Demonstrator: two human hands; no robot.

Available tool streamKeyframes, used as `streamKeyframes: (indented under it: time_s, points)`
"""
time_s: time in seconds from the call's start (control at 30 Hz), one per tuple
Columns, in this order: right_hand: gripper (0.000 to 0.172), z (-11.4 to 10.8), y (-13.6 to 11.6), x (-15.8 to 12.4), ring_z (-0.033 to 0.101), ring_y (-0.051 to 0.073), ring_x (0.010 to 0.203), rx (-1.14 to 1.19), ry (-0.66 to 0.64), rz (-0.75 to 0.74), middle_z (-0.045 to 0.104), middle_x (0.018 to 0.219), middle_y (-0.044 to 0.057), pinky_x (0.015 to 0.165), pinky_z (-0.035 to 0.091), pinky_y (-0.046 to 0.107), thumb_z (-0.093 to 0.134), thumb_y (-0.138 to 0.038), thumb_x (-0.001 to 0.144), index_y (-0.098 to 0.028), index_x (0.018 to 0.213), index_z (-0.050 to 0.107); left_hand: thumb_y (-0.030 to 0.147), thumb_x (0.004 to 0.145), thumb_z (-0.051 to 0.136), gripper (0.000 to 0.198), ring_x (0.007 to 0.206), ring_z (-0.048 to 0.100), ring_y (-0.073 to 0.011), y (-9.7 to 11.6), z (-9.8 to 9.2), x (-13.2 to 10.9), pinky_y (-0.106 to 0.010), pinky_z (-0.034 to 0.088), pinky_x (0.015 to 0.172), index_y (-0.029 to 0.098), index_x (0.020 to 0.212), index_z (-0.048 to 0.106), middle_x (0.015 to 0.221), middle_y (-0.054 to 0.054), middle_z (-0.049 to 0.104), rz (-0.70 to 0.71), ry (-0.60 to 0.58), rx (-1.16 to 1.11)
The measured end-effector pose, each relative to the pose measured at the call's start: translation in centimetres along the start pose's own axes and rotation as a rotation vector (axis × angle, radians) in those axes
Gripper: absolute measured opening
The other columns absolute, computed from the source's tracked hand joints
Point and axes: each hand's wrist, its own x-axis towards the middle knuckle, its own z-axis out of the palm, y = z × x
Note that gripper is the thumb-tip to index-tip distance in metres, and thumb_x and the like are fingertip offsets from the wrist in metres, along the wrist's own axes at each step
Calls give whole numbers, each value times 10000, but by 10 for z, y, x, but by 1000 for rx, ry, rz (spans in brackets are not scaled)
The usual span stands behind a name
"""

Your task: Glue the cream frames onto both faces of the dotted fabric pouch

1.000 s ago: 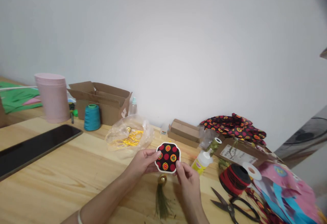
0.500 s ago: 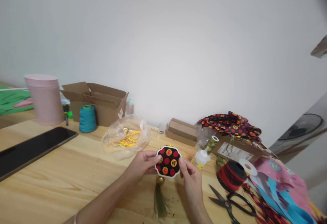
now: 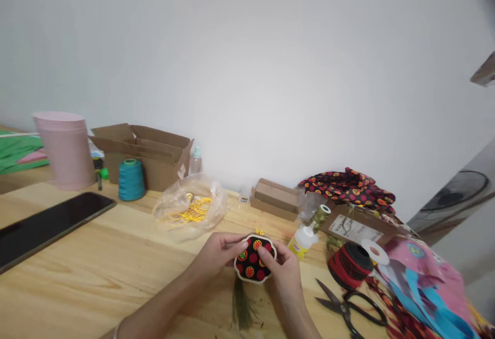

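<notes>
Between my two hands is a small scalloped sachet-like ornament [image 3: 251, 263], black cloth with red dots and flower rounds and a pale edge. My left hand [image 3: 220, 254] grips its left side, thumb on the front face. At its right side my right hand [image 3: 285, 267] closes on it, with the thumb lying across the upper front. A bit of yellow cord [image 3: 259, 232] shows at its top edge. Below it a dark green tassel [image 3: 242, 305] extends over the wooden table [image 3: 185, 298]; the join between them is hidden. The fingers behind the ornament are mostly out of sight.
Black scissors [image 3: 344, 307] lie open at right, near a red cord spool [image 3: 350, 264] and a glue bottle [image 3: 302, 241]. Behind are a plastic bag of yellow cords [image 3: 193, 207], a teal thread cone [image 3: 131, 180] and a cardboard box [image 3: 160, 166]. A phone [image 3: 54, 228] lies left.
The ornament has moved slightly down and tilted. My right thumb has gone from its right edge onto the front face, and my right hand has come a little inward.
</notes>
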Motion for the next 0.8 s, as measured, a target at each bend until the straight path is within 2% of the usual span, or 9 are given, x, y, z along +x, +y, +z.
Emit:
streamKeyframes:
  time_s: [0.07,0.23,0.4,0.8]
  points:
    - [268,-1,-5,0,630,219,747,15,-29,9,712,819,69,685,498,323,717,-329,597,-178,818,700,367,710,624,413,866,638,-240,1,-1,1,-338,498,783,145,1058,627,948,-64,701,23,-1,7]
    - [177,-3,-16,-1,615,190,814,-79,-63,-64,702,861,46,772,464,309,600,-323,741,-214,828,709,311,724,620,331,945,613,-220,3,-1,1,-320,460,857,194,1033,640,990,-45,690,117,-5,99]
    - [144,-3,-15,-2,595,165,779,-198,-159,-156,683,809,23,724,458,268,592,-274,757,-231,829,710,289,717,629,275,922,621,-199,2,-3,2,-298,458,859,220,981,665,960,-24,701,158,22,128]
    - [114,-4,-18,-4,599,171,762,-251,-116,-278,680,789,25,700,468,278,615,-259,731,-248,799,707,262,717,628,237,880,629,-182,5,-2,1,-251,472,806,219,943,685,920,-13,713,210,18,161]
